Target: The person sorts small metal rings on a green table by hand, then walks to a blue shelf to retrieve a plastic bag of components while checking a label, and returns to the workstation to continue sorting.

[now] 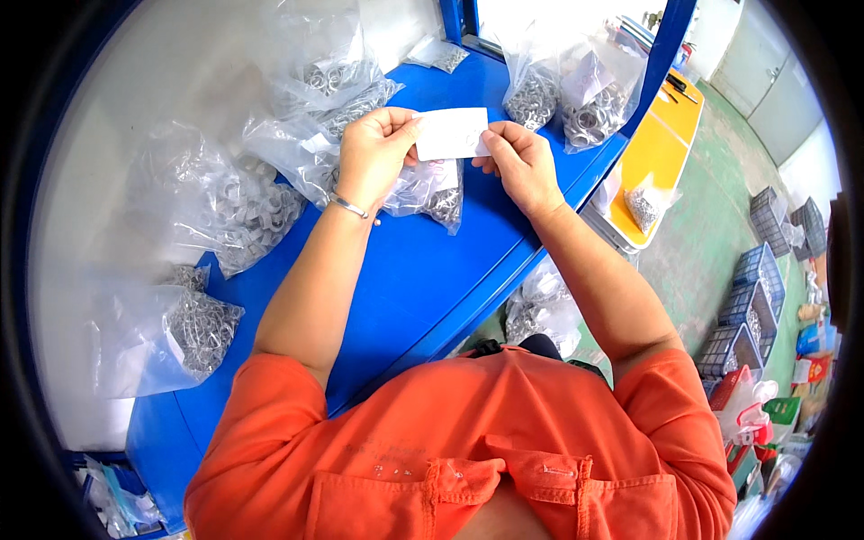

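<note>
A small white paper slip (pixel 452 133) is stretched between my two hands above the blue table. My left hand (pixel 376 155) pinches its left end, the thumb on top. At the right end, my right hand (pixel 522 164) grips the slip between thumb and fingers. Directly below the slip lies a clear plastic bag of small metal parts (pixel 443 200), partly covered by the slip and my left hand. More clear bags with metal rings (pixel 331 81) lie beyond my left hand. Past my right hand stands a bag of small metal pieces (pixel 533 94).
Bags of curved metal parts (pixel 256 211) and rings (pixel 205 333) line the left side of the blue table (pixel 432 279). Another bag of rings (pixel 594 108) stands at the far right corner. Beyond are a yellow table (pixel 661 148) and blue crates (pixel 751 297) on the green floor.
</note>
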The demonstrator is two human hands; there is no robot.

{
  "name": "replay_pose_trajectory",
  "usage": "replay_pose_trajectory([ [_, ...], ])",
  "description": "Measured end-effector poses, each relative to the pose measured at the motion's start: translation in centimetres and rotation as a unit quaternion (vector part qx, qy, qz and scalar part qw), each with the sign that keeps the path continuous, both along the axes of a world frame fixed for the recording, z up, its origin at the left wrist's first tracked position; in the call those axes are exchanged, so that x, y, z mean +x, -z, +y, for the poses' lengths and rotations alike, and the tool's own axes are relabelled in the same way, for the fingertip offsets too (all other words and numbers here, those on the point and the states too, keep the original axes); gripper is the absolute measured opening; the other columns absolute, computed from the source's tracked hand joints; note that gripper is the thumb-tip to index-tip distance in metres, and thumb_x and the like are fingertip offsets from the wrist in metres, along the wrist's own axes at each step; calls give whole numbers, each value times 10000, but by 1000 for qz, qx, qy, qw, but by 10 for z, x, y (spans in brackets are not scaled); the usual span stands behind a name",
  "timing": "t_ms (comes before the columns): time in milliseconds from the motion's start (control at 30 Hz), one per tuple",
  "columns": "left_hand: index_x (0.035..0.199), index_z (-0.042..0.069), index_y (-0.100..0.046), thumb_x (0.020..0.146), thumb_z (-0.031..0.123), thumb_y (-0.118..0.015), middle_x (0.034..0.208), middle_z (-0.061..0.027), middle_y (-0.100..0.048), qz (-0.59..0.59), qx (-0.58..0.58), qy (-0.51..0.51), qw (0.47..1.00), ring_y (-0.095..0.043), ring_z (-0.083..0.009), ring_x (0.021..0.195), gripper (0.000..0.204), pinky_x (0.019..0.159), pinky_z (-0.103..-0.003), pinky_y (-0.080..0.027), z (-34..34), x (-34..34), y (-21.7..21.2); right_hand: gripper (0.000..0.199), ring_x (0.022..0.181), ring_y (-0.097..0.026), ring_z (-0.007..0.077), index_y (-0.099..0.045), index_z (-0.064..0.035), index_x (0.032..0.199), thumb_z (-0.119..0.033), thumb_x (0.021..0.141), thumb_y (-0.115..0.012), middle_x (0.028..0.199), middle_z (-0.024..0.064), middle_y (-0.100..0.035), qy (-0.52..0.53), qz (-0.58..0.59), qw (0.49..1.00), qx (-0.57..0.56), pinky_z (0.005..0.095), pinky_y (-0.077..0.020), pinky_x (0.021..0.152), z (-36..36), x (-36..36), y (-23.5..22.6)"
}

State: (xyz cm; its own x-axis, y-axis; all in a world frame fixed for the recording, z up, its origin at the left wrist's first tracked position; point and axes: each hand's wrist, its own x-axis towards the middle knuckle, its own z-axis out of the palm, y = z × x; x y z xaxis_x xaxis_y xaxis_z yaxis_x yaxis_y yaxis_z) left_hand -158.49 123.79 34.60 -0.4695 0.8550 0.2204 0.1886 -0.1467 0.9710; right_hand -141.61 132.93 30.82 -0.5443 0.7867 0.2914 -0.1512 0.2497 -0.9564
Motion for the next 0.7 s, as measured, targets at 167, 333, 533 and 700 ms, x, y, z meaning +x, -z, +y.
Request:
replay_pose_trajectory([
  [167,967,-26,-675,881,102,-697,769,-60,-674,-1,5,4,1000,-601,-93,631,156,562,-220,-478,1,-1,2,243,663,-608,99,-656,46,989,-164,940,-543,775,73,-678,2,18,1000,-13,242,-485,604,1,-4,5],
  [333,964,-23,-675,883,97,-693,771,-58,-675,0,2,-3,1000,-601,-93,633,146,561,-221,-477,2,1,-1,246,656,-610,102,-656,51,991,-161,936,-542,775,76,-677,0,9,1000,-5,244,-485,598,2,-2,6],
  [533,908,-23,-686,879,87,-694,758,-50,-684,0,12,-7,1000,-603,-69,615,115,543,-203,-471,0,-1,0,231,654,-607,100,-658,41,968,-164,938,-556,770,69,-674,-5,10,1000,1,243,-481,598,-1,-3,5],
  [700,913,-24,-684,880,70,-678,760,-44,-681,11,17,-10,1000,-587,-70,599,100,536,-207,-462,3,-2,2,177,685,-606,96,-652,29,968,-129,927,-584,806,51,-668,-36,15,999,21,236,-475,623,4,-1,9],
])
